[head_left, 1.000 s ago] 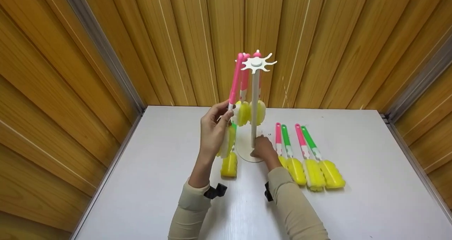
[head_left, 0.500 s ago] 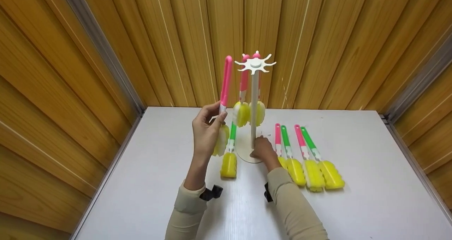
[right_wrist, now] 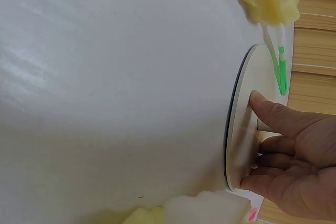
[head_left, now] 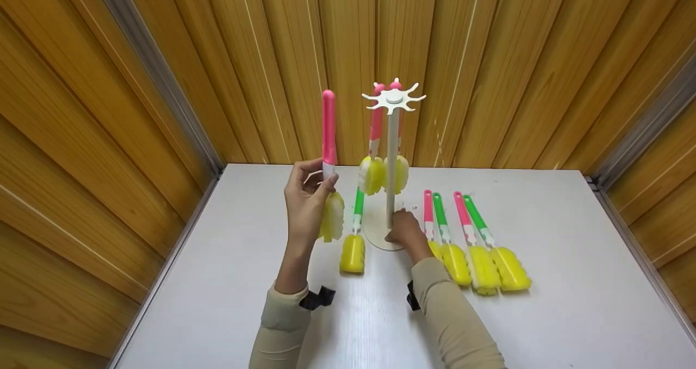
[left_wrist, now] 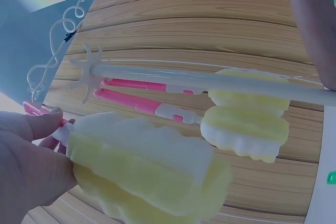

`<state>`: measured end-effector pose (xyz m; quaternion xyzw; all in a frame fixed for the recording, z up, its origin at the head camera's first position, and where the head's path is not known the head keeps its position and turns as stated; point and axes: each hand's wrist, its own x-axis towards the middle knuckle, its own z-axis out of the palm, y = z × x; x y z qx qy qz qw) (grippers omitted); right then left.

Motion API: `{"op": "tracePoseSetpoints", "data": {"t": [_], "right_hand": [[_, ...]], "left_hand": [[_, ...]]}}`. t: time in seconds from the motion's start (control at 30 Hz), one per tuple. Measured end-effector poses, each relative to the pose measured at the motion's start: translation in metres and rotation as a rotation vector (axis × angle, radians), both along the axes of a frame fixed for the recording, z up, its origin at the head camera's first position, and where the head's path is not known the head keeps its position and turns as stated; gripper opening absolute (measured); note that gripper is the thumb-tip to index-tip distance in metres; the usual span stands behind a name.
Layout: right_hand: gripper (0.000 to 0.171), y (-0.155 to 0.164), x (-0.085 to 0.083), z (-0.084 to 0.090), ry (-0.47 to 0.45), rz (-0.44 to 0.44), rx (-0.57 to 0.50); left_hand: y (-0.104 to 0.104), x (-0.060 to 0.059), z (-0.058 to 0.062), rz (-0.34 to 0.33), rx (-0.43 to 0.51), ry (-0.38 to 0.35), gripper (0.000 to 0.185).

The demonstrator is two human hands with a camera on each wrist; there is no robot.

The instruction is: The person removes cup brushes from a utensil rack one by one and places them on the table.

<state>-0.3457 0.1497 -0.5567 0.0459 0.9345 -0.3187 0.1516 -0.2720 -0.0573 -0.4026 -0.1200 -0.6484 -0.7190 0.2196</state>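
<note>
My left hand pinches a pink-handled sponge bottle brush at its white collar, handle up. In the left wrist view its yellow and white sponge head fills the foreground. To its right stands a white hanging rack with a ring of curved hooks on top. Two pink-handled brushes hang from its hooks, sponges down. Low at the rack's foot, my right hand grips around the pole. In the right wrist view the thumb and fingertips press on the round base.
A green-handled sponge brush lies left of the rack's base. Several pink- and green-handled brushes lie in a row on the white table at right. Wood-panelled walls enclose the table's back and sides.
My left hand has carried the pink-handled brush leftward, away from the rack's hooks, and its handle now stands more upright. My right hand stays at the rack's foot.
</note>
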Motion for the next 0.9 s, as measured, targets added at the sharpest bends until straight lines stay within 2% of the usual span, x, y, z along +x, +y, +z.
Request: {"op": "tracePoseSetpoints", "data": {"t": [0.33,0.7,0.9], "right_hand": [[0.052,0.001,-0.001,-0.001,0.001,0.013,0.009],[0.057,0.000,-0.001,0.001,-0.006,0.020,0.006],[0.058,0.002,-0.003,-0.002,-0.030,-0.001,-0.006]], "left_hand": [[-0.010,-0.002,-0.008,0.013,-0.002,0.031,0.035],[-0.017,0.000,-0.013,0.030,0.025,-0.031,0.038],[-0.018,-0.001,-0.021,0.041,0.013,-0.075,0.039]]}}
